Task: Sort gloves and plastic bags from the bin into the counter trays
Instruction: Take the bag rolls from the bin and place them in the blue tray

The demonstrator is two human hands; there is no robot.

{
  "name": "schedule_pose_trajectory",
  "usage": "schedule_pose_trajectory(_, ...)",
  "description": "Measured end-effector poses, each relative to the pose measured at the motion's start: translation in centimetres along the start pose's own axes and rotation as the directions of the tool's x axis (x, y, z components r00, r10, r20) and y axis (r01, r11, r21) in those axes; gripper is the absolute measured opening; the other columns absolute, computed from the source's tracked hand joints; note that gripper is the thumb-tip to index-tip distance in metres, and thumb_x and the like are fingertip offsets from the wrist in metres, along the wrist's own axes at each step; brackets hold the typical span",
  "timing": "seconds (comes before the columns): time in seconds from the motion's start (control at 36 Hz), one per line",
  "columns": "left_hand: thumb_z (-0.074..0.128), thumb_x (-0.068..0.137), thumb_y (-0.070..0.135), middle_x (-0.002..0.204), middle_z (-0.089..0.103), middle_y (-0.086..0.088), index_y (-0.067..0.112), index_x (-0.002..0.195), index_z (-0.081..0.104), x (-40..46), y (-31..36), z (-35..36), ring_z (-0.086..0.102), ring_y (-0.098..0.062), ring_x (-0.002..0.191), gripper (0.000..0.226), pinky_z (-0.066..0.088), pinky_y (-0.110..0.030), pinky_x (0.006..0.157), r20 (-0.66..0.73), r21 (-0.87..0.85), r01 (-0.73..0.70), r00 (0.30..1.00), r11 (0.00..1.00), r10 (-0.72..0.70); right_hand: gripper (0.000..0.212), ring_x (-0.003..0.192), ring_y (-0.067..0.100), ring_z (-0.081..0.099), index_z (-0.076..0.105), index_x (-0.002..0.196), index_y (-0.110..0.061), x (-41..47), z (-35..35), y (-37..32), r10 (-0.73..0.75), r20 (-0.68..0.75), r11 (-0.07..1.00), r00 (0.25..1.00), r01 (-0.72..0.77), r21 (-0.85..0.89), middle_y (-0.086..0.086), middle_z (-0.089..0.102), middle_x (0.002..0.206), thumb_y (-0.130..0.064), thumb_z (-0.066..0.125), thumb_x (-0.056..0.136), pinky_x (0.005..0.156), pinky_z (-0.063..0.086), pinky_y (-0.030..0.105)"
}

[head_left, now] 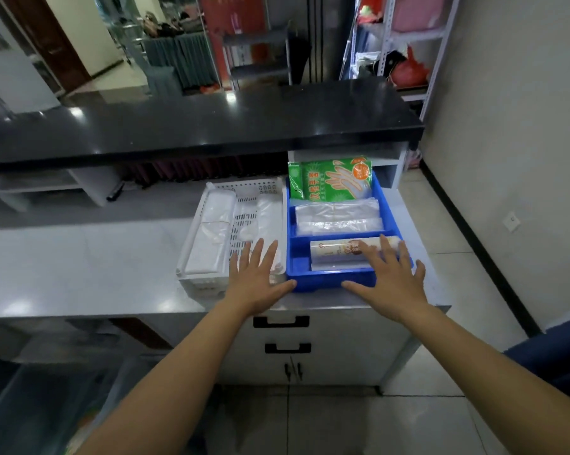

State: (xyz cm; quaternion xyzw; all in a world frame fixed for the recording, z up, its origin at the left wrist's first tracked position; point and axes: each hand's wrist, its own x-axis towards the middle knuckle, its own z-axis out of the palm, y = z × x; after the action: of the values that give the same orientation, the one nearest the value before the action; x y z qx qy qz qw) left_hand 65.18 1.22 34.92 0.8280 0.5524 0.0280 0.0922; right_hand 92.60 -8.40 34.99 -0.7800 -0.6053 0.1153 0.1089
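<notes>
Two trays stand side by side on the grey counter. The white perforated tray (pixel 244 192) holds white plastic bags (pixel 211 231). The blue tray (pixel 329 280) holds a green pack of gloves (pixel 329 178) at the back, clear plastic bags (pixel 337 216) in the middle and a printed roll (pixel 339 252) in the front compartment. My left hand (pixel 255 277) hovers with fingers spread over the near right corner of the white tray. My right hand (pixel 390 280) is spread over the blue tray's near right corner, fingers over the roll. Neither hand holds anything.
A black raised countertop (pixel 195 123) runs behind the trays. White drawers with black handles (pixel 282 321) sit below the counter's front edge. A clear bin (pixel 47 399) stands on the floor at lower left. Metal shelving (pixel 405 44) stands at the back right.
</notes>
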Motion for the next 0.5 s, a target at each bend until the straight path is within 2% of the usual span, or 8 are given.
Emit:
schedule_pose_trajectory(0.11, 0.033, 0.082, 0.081, 0.166, -0.013, -0.001, 0.041, 0.155, -0.005, -4.2, -1.1, -1.5, -0.019, -0.024, 0.151, 0.092, -0.011, -0.049, 0.119, -0.041, 0.025, -0.007, 0.999, 1.000, 0.008, 0.092, 0.151, 0.029, -0.016, -0.002, 0.152, -0.052, -3.9, 0.2, -2.0, -0.034, -0.009, 0.999, 0.999, 0.034, -0.026, -0.005, -0.013, 0.166, -0.091, 0.031, 0.076, 0.116, 0.003, 0.063)
schedule_pose_trajectory(0.19, 0.035, 0.084, 0.078, 0.166, -0.011, -0.001, 0.042, 0.155, -0.001, -9.5, -2.3, -1.5, -0.017, -0.025, 0.151, 0.088, -0.007, -0.051, 0.120, -0.066, -0.032, 0.007, 0.998, 0.999, -0.010, 0.093, 0.152, 0.029, -0.010, 0.001, 0.152, -0.051, -7.7, 1.8, -4.0, -0.039, 0.022, 0.992, 0.999, 0.042, -0.118, -0.003, -0.010, 0.167, -0.093, 0.021, 0.072, 0.118, 0.007, 0.060)
schedule_pose_trajectory(0.28, 0.033, 0.081, 0.077, 0.166, -0.010, -0.003, 0.042, 0.155, 0.000, -15.2, -4.1, -0.2, -0.017, -0.025, 0.151, 0.088, -0.009, -0.050, 0.119, -0.089, -0.064, 0.000, 0.996, 0.998, -0.006, 0.090, 0.152, 0.027, -0.011, -0.001, 0.151, -0.053, -11.8, 4.8, -6.1, -0.053, 0.044, 0.992, 0.998, 0.058, -0.116, -0.004, -0.006, 0.167, -0.091, 0.022, 0.072, 0.117, 0.006, 0.061)
schedule_pose_trajectory(0.39, 0.032, 0.083, 0.078, 0.166, -0.014, -0.001, 0.042, 0.154, -0.006, -22.7, -7.4, 2.4, -0.021, -0.026, 0.150, 0.088, -0.011, -0.049, 0.119, -0.002, -0.081, 0.054, 0.999, 0.995, -0.054, 0.088, 0.152, 0.028, -0.006, -0.001, 0.151, -0.052, -17.8, 8.5, -9.2, -0.064, 0.108, 0.986, 0.992, 0.079, -0.150, -0.003, -0.003, 0.167, -0.089, 0.019, 0.074, 0.116, 0.008, 0.061)
schedule_pose_trajectory(0.5, 0.038, 0.087, 0.074, 0.166, -0.014, 0.001, 0.038, 0.156, -0.005, -29.5, -10.6, 4.2, -0.019, -0.026, 0.150, 0.089, -0.007, -0.050, 0.121, 0.063, -0.134, 0.159, 0.986, 0.978, -0.151, 0.080, 0.152, 0.026, -0.006, 0.003, 0.152, -0.051, -23.5, 10.6, -12.9, -0.106, 0.145, 0.983, 0.984, 0.126, -0.137, -0.005, -0.004, 0.167, -0.083, 0.029, 0.083, 0.117, 0.011, 0.060)
